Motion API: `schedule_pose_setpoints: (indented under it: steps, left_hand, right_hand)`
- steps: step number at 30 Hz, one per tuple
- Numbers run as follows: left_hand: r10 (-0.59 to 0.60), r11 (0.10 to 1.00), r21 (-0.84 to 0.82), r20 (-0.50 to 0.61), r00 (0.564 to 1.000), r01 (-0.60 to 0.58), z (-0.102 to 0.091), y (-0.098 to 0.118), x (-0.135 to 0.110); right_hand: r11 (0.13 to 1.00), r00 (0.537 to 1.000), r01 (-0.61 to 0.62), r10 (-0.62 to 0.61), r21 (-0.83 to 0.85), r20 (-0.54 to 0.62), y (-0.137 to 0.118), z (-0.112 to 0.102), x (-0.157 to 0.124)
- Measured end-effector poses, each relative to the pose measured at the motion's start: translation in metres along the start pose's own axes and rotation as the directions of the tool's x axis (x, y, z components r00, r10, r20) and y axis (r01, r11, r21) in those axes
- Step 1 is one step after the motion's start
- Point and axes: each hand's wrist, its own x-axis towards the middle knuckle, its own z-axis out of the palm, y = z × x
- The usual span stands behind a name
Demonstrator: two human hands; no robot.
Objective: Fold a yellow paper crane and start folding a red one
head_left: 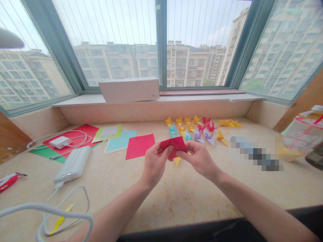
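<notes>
**Asker:** What have you got in your hands?

**Me:** A folded red paper (174, 146), held at 12 o'clock just in front of me. My left hand (155, 164) and right hand (199, 158) are together on it, one at each side, both clamped on its edges. It's a pointed, layered shape with its creases set, so I'd judge I'm in the middle of folding it.

**Asker:** What does the next move call for?

**Me:** In my judgement, even pressure on the layers, with both hands lined up so the edges meet cleanly along the next crease.

**Asker:** What's on the surface?

**Me:** I'm working over a pale marbled stone ledge (176, 195). Beyond my hands at 12 o'clock stand paper cranes (191, 129) in yellow, blue, red and purple. At 11 o'clock lie a red square sheet (140, 146) and a pale blue sheet (120, 141). At 10 o'clock there's a white power bank (72, 164), with a white charger (60, 142) resting on red paper. At 2 o'clock, a pixelated patch (256, 153) hides something I can't identify, and a clear plastic container (302, 134) stands beyond it.

**Asker:** And the room?

**Me:** At 12 o'clock, a white cardboard box (128, 90) sits on the sill below a green-framed window (161, 40), with apartment blocks (196, 64) outside.
</notes>
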Motion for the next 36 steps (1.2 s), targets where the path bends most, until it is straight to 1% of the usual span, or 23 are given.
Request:
schedule_pose_setpoints:
  steps: [4,7,11,14,19,22,25,28,30,33,36]
  left_hand:
    - [-0.034,0.998,-0.054,-0.016,0.999,0.033,-0.001,0.003,0.002]
    - [-0.055,0.997,-0.056,-0.011,0.998,0.054,-0.002,0.004,0.001]
    - [-0.039,0.999,-0.033,-0.02,0.999,0.039,-0.001,0.005,0.0]
    - [-0.022,1.0,-0.005,-0.007,1.0,0.022,-0.003,0.006,0.001]
    - [-0.03,0.999,0.031,0.054,0.998,0.029,-0.004,0.005,-0.002]
    - [-0.024,0.999,0.036,0.052,0.998,0.022,-0.002,0.003,-0.003]
    - [-0.022,1.0,0.002,0.085,0.996,0.022,-0.002,0.001,-0.002]
    - [-0.039,0.999,0.02,0.122,0.992,0.037,-0.003,-0.001,0.001]
    - [-0.067,0.995,0.082,0.139,0.988,0.056,-0.005,-0.002,0.002]
    - [-0.12,0.983,0.162,0.173,0.978,0.092,-0.007,-0.002,0.003]
    - [-0.132,0.982,0.156,0.189,0.973,0.103,-0.007,-0.001,0.002]
  right_hand:
    - [0.999,0.998,-0.032,0.031,0.008,0.057,0.0,-0.003,0.002]
    - [0.999,0.998,-0.044,0.045,-0.012,0.051,0.001,-0.006,0.004]
    - [0.999,0.998,-0.045,0.046,-0.024,0.039,0.002,-0.006,0.004]
    - [0.999,0.998,-0.034,0.035,-0.027,0.059,0.003,-0.005,0.003]
    - [0.997,0.995,-0.049,0.043,0.064,0.086,0.005,-0.002,0.002]
    - [0.995,0.998,-0.037,0.031,0.097,0.06,0.005,0.002,0.001]
    - [0.987,1.0,-0.027,0.024,0.159,0.021,0.004,0.005,0.001]
    - [0.974,0.995,-0.066,0.048,0.216,0.087,0.005,0.005,0.001]
    - [0.981,0.992,-0.087,0.07,0.174,0.102,0.005,0.002,0.002]
    - [0.994,0.995,-0.096,0.094,0.044,0.036,0.006,-0.004,0.003]
    - [0.995,0.995,-0.097,0.097,-0.001,-0.004,0.004,-0.005,0.004]
